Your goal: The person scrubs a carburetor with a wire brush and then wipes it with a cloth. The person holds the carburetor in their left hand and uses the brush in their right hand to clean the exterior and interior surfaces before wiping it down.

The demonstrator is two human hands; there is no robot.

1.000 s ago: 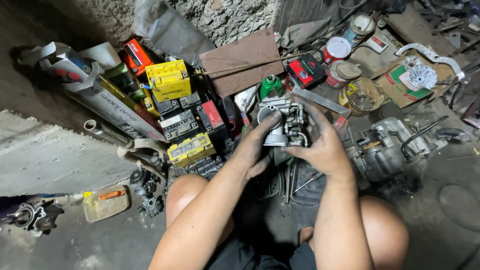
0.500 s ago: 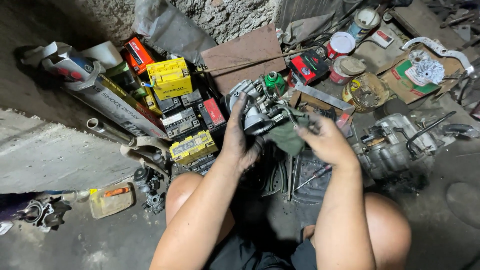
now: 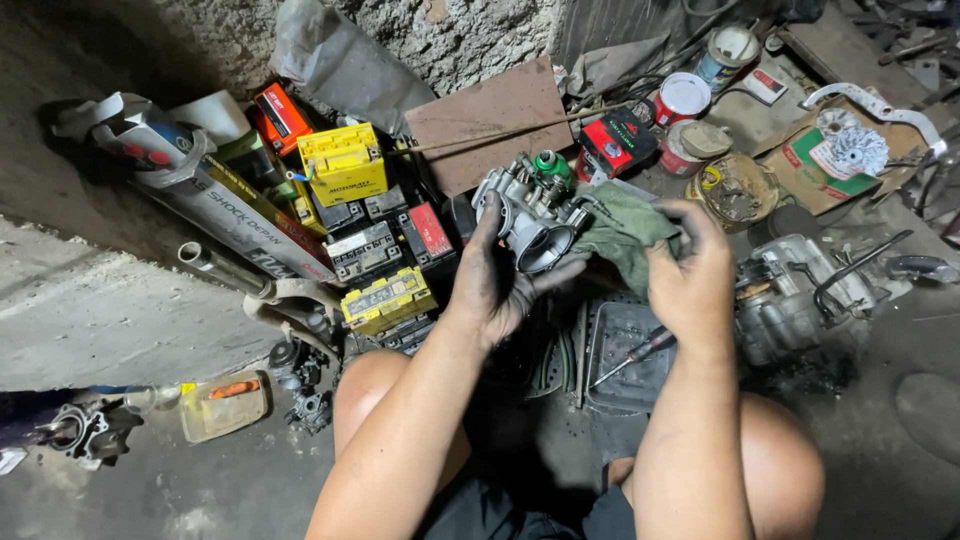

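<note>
While the left hand [image 3: 500,285] clamps the carburetor [image 3: 530,215] above the grey tray [image 3: 625,350] holding a screwdriver [image 3: 635,352], the right hand [image 3: 690,275], now shifted right of it, pinches a green rag [image 3: 625,232] against it, with a yellow battery box [image 3: 343,163] far left.

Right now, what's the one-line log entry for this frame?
left hand: holds carburetor | right hand: presses green rag to it | below: screwdriver on tray
</note>
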